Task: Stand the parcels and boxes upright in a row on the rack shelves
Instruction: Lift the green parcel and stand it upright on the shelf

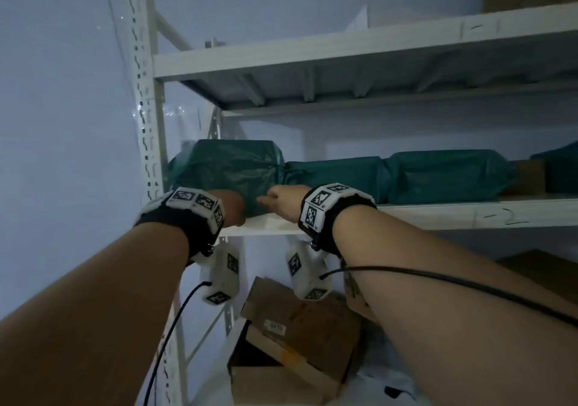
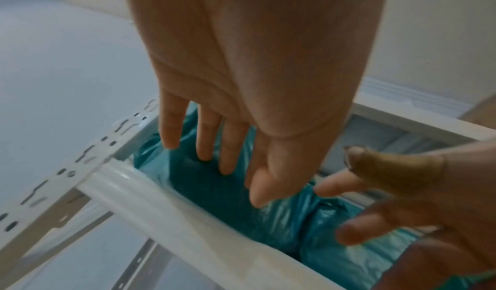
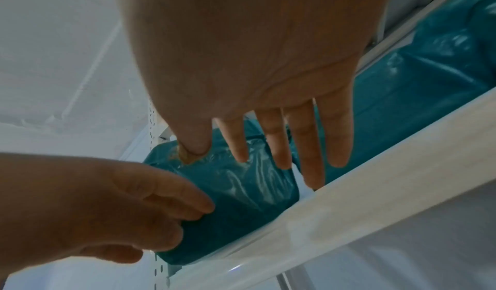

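Note:
A tall teal plastic-wrapped parcel [image 1: 225, 174] stands at the left end of the middle shelf [image 1: 438, 214], against the rack post. My left hand [image 1: 231, 205] touches its lower front with nearly straight fingers [image 2: 206, 154]. My right hand [image 1: 278, 200] reaches to the parcel's right side, fingers spread and straight. In the right wrist view the right hand [image 3: 255, 156] hovers over the parcel [image 3: 241, 199], thumb tip on its top, while the left hand [image 3: 174, 216] presses its near face. Two more teal parcels [image 1: 334, 177] [image 1: 447, 175] lie flat to the right.
The perforated rack post [image 1: 144, 92] stands just left of the parcel, and the upper shelf [image 1: 344, 49] hangs close overhead. A brown box [image 1: 528, 175] and another teal parcel [image 1: 560, 167] sit at the far right. Cardboard boxes [image 1: 297, 327] are piled below the shelf.

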A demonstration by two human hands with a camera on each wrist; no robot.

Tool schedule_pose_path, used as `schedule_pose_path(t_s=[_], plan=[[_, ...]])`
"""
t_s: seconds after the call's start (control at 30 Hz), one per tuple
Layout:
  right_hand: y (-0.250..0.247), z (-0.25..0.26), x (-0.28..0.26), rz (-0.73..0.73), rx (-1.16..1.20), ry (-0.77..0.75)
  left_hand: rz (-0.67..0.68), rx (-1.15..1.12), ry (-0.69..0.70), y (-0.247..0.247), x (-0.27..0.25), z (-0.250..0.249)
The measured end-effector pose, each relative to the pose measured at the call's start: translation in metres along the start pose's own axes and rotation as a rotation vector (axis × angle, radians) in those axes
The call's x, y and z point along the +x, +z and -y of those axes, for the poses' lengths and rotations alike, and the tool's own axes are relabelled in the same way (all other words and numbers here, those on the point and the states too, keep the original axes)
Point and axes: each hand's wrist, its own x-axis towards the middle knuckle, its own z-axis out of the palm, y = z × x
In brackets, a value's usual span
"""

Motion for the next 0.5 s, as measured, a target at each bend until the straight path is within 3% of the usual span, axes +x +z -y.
schedule_pose_path(t_s=[0.1,0.2,0.27,0.33,0.4,0.5], plan=[[0.006,0.011,0.014,-0.035,0.033,0.065,-0.136,-0.123,-0.049,0.001,0.006,0.028],[0.012,0.015,0.031,-0.121,0.111,0.155,-0.389,-0.303,-0.123,-0.006,0.007,0.037],[0.015,0.017,0.055,-0.185,0.193,0.19,-0.601,-0.326,-0.224,-0.006,0.015,0.049],[0.012,0.014,0.059,-0.244,0.23,0.243,-0.722,-0.339,-0.313,-0.005,0.017,0.051],[0.01,0.011,0.066,-0.285,0.28,0.279,-0.706,-0.37,-0.398,-0.005,0.023,0.051],[0.008,0.004,0.081,-0.277,0.358,0.304,-0.516,-0.447,-0.55,-0.007,0.04,0.06]])
